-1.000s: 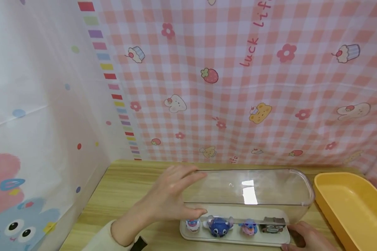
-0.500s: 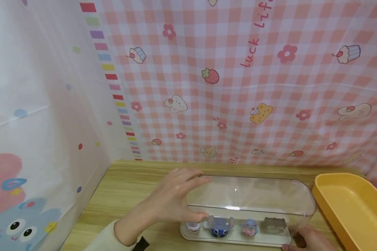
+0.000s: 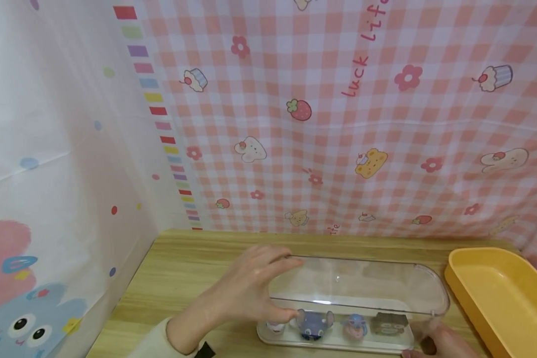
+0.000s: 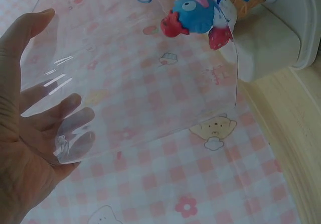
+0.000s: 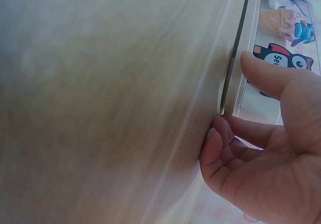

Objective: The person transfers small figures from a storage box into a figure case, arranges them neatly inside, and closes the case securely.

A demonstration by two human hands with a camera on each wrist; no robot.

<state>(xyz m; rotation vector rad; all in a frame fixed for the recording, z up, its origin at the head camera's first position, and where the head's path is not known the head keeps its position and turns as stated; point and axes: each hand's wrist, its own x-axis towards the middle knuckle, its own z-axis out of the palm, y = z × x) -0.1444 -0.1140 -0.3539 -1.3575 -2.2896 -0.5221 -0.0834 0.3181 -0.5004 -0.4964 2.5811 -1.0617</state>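
Observation:
My left hand [image 3: 255,291] spans the left end of a clear plastic cover [image 3: 362,278], thumb in front and fingers behind. The cover is over a long white base [image 3: 331,341], its front part in front of the figurines; whether it touches the base is unclear. On the base stand a blue big-eared figurine [image 3: 313,325], a blue-and-pink figurine [image 3: 355,327] and an owl-faced block figurine [image 3: 389,324]. Another figurine [image 3: 275,328] is partly hidden by my left thumb. My right hand [image 3: 443,340] grips the base's right end, thumb [image 5: 261,71] on its edge.
A yellow tray [image 3: 488,263] stands to the right on the wooden table [image 3: 183,263]. Pink checked cloth [image 3: 340,149] hangs behind the table, and a white printed cloth [image 3: 71,189] is on the left.
My left hand has lowered the clear cover toward the base, bringing its front part down over the figurines. My right hand has stayed at the base's right end.

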